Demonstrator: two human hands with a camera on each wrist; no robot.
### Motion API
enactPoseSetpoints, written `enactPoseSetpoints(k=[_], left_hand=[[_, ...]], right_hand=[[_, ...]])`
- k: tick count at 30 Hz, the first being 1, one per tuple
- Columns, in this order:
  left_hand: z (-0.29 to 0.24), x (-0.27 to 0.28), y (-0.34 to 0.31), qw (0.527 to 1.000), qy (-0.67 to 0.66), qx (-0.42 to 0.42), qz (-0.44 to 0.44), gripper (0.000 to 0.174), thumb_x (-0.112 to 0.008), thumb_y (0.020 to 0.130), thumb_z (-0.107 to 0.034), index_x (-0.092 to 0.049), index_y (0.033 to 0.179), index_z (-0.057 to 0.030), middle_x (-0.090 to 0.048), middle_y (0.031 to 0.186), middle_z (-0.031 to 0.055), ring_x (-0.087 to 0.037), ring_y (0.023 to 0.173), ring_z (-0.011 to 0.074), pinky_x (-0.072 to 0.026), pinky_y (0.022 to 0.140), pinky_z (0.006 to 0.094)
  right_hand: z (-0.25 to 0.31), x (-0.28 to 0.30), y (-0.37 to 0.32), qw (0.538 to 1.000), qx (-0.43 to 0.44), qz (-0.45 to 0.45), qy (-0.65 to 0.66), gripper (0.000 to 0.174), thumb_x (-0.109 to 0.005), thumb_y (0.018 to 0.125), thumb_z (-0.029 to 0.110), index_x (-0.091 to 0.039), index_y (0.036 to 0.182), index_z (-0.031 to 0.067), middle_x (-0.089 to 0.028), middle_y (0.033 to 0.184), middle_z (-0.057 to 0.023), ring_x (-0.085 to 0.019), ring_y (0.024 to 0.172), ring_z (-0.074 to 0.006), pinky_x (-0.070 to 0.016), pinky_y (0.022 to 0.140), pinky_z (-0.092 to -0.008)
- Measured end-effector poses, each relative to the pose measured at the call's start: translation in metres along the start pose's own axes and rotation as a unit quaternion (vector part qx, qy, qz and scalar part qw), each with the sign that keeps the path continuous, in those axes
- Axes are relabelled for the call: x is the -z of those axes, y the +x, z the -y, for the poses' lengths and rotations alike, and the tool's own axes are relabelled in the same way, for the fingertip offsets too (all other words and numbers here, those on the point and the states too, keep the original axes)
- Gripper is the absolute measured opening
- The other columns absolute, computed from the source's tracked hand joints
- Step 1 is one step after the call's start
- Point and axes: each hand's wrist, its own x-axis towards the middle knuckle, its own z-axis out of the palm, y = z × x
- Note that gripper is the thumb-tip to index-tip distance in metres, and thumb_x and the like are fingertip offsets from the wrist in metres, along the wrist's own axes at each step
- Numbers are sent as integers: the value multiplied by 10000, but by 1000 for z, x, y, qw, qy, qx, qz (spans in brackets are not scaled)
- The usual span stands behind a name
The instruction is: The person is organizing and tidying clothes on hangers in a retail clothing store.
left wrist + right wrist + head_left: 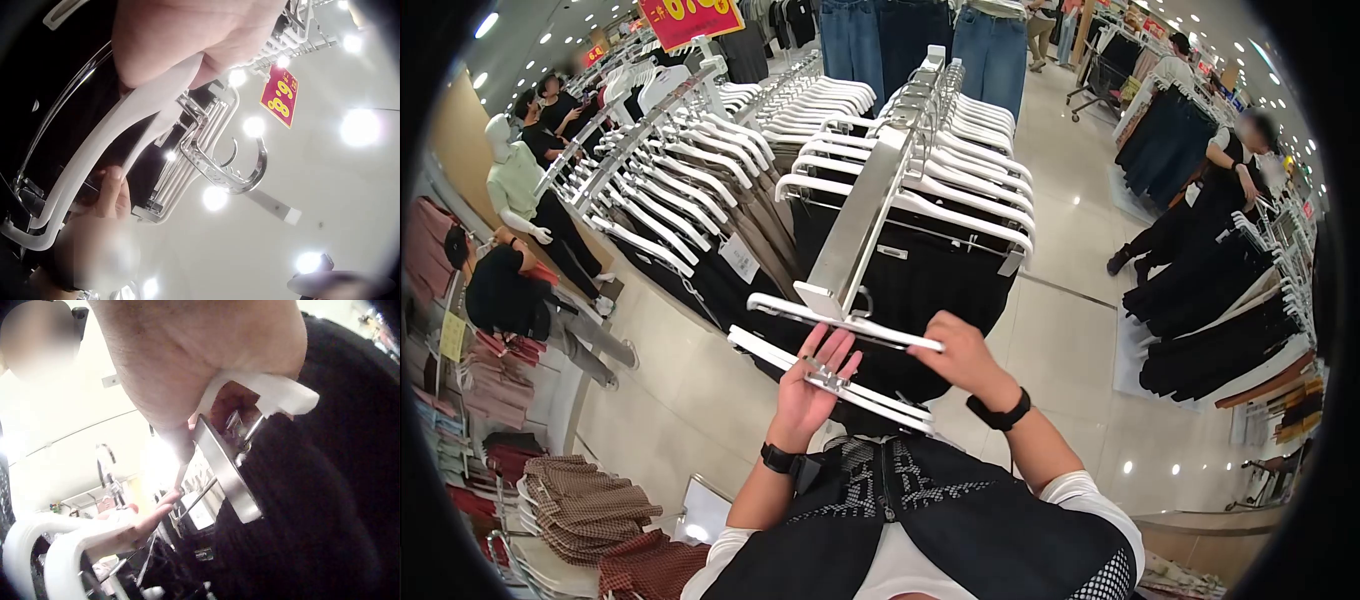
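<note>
My left hand holds a pair of white clothes hangers across its palm, with the fingers stretched out beyond them. Metal hooks stand up from these hangers in the left wrist view. Farther forward, my right hand grips the right end of another white hanger at the near end of the metal rack arm. In the right wrist view, black cloth hangs below that hanger, and a metal clip bar shows beside the hand. My left fingertips overlap the hanger in the head view.
Rows of white hangers with dark garments fill the rack ahead. Another rail of trousers stands to the left, near a mannequin. Folded checked clothes lie at lower left. People stand on both sides; tiled floor shows at right.
</note>
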Motion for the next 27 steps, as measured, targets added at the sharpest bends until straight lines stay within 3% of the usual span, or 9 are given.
enactPoseSetpoints(k=[4,10,12,14,19,23,27], left_hand=[[-8,22,-1,999,-29,-14,36,502,-333,1100,-221,-418,1570,-65,-474,1579,198,-429,1486,355,-299,1268,598],[-24,32,-3,998,-43,-28,35,480,-321,1103,-231,-483,1533,-95,-563,1516,167,-511,1432,331,-296,1266,603],[-26,30,-5,998,-44,-29,36,478,-321,1102,-231,-490,1528,-94,-580,1500,163,-523,1422,328,-294,1266,605],[-26,33,-4,997,-53,-18,50,475,-326,1100,-230,-497,1522,-95,-597,1483,157,-537,1409,325,-293,1265,608],[-27,33,-1,996,-64,-8,60,471,-339,1091,-218,-512,1510,-92,-623,1456,147,-559,1388,323,-291,1263,612],[-31,31,1,996,-59,-12,65,473,-353,1080,-204,-511,1507,-77,-624,1453,144,-561,1385,327,-294,1263,611],[-32,31,7,995,-67,-1,81,472,-375,1072,-194,-507,1505,-59,-621,1455,146,-539,1405,331,-296,1263,605]], right_hand=[[4,50,-3,998,-44,-33,-18,272,-855,825,214,-680,798,8,-595,826,-113,-624,750,-310,-507,662,-395],[41,120,11,994,-14,-105,-33,263,-845,818,136,-638,773,-20,-558,809,-105,-553,703,-267,-437,644,-369],[55,132,25,993,-19,-112,-42,299,-818,858,191,-628,767,-22,-535,803,-101,-514,699,-258,-420,647,-374],[63,132,45,991,-22,-123,-56,325,-811,869,227,-633,773,-28,-535,802,-100,-520,700,-255,-424,654,-370],[57,99,66,980,5,-130,-150,318,-821,847,286,-668,803,11,-609,859,-101,-620,784,-337,-490,666,-422],[53,90,59,953,-2,-163,-257,272,-833,834,282,-686,870,56,-638,888,-71,-647,817,-293,-503,641,-384],[69,80,54,903,69,-281,-317,250,-851,805,205,-695,948,72,-663,911,-55,-649,845,-287,-501,706,-415]])
